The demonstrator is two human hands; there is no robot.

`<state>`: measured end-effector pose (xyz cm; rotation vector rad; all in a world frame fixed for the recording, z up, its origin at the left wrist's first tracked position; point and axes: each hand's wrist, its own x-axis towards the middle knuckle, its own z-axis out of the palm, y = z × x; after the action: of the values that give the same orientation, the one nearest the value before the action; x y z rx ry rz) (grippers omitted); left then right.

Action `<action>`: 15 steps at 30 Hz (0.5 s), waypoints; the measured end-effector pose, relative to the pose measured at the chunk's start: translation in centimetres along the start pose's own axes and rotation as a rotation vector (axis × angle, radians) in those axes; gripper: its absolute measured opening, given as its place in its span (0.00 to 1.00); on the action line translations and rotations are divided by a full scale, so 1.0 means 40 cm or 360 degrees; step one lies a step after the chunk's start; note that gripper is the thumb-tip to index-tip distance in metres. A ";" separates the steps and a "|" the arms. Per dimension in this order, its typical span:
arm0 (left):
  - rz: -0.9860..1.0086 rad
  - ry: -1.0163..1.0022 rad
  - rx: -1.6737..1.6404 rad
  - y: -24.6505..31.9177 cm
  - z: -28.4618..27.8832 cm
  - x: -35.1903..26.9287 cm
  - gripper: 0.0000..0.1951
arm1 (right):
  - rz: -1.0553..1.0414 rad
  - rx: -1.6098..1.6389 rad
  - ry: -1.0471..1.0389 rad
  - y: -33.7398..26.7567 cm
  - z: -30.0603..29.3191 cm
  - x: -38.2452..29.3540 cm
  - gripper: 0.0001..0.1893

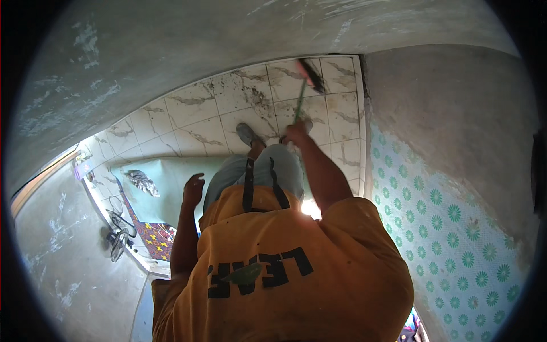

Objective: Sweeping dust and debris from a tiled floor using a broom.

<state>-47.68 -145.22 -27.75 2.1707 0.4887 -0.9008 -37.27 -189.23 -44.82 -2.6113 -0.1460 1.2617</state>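
Observation:
My right hand is closed around the green handle of a broom. The broom head, pink with dark bristles and blurred, rests on the tiled floor close to the far wall, near the corner. Dark loose dirt lies scattered on the tiles left of the broom head. My left hand hangs beside my left thigh, fingers loosely bent, holding nothing. Below it spreads a pale green mat.
Grey plastered walls enclose the floor. Flower-patterned sheeting covers part of the right wall. A crumpled silvery-grey object lies on the mat. At left stand a small fan with a cable and a patterned rug.

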 end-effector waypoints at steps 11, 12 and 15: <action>-0.0195 -0.0130 -0.0307 -0.201 0.067 -0.109 0.16 | 0.0182 0.1996 -0.0038 -0.146 -0.088 -0.342 0.34; -0.0231 -0.0094 -0.0235 -0.192 0.064 -0.105 0.16 | 0.0279 0.2194 -0.0078 -0.100 -0.104 -0.413 0.33; -0.0406 -0.0086 -0.0373 -0.155 0.055 -0.082 0.17 | 0.0815 0.2207 -0.0002 0.023 -0.146 -0.543 0.32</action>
<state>-54.46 -142.94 -29.41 1.8943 0.8159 -0.9817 -46.25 -195.28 -25.08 -1.4107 1.0503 0.8954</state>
